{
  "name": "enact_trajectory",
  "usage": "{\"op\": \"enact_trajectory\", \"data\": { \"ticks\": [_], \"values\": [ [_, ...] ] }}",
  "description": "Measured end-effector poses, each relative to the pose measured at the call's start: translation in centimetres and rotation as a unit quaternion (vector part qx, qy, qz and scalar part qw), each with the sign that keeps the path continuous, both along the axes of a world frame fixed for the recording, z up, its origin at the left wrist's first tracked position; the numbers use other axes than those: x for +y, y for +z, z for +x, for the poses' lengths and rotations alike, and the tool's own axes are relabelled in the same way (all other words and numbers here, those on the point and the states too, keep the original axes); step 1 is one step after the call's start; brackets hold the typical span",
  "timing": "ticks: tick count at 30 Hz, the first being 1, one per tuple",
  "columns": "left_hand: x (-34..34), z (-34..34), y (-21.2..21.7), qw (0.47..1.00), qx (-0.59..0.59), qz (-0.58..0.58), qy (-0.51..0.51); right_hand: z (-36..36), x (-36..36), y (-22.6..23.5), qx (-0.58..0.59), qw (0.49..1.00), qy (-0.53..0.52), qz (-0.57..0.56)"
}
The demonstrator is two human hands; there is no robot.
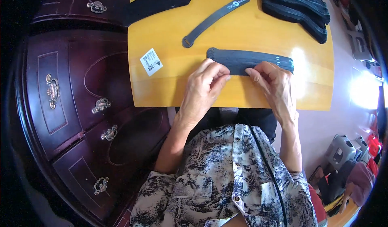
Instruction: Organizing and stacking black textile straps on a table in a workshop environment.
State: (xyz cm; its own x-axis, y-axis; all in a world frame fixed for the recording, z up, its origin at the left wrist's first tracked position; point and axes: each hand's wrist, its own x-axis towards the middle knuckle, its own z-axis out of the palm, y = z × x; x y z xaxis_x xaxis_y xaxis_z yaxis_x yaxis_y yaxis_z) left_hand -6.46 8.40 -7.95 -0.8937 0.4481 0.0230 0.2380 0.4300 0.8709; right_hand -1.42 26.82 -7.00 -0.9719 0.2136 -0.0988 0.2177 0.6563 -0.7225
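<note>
From where I stand, both bare hands are busy with a stack of dark grey straps (246,58) on the yellow bench (169,93), a little right of centre in the upper half of the frame. The straps lie one over another, fanned slightly, their rounded ends gathered at the left and pale marks showing near the right. The left hand (207,81) has its grip closed, thumb against curled fingers, on the near edge toward the stack's left end. The right hand (275,81) pinches that same edge further along, its grip closed too, the thumb pointing toward the left hand (the two thumbs sit near each other without touching).

Above the stack, at upper centre, a single grey strap (216,20) lies aslant with a slot in its lower end. A white label (151,62) rests left of it, near the bench's left side. A black bundle (161,3) stretches across the upper left, and a pile of black pieces (297,9) fills the upper right. Dark wooden cabinets (52,146) line the left of the frame; a grey stool (339,152) stands at lower right.
</note>
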Motion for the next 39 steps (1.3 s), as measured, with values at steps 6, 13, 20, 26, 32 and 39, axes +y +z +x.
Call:
{"op": "enact_trajectory", "data": {
  "ticks": [6,13,20,26,32,39],
  "values": [
    [-0.3,-0.9,-0.3,0.997,-0.08,-0.005,-0.007,-0.6,0.6,-0.5,-0.044,0.998,-0.011,-0.051],
    [-3.1,-3.7,-0.3,0.967,-0.187,0.139,0.107,-0.3,1.2,0.6,-0.037,0.994,0.003,-0.1],
    [-3.4,-5.9,-1.9,0.955,0.228,-0.146,0.117,-1.7,-1.8,2.1,0.045,0.988,0.069,-0.127],
    [-2.4,-2.7,0.7,0.981,0.058,0.029,0.183,-4.6,-4.4,1.7,0.182,0.967,0.095,-0.153],
    [-1.6,-0.2,3.4,0.951,-0.057,0.247,0.179,-4.5,-5.0,2.3,0.192,0.951,0.122,-0.211],
    [-2.0,0.8,3.4,0.945,-0.071,0.294,0.125,-3.0,-4.5,3.1,0.2,0.947,0.091,-0.234]
  ]
}}
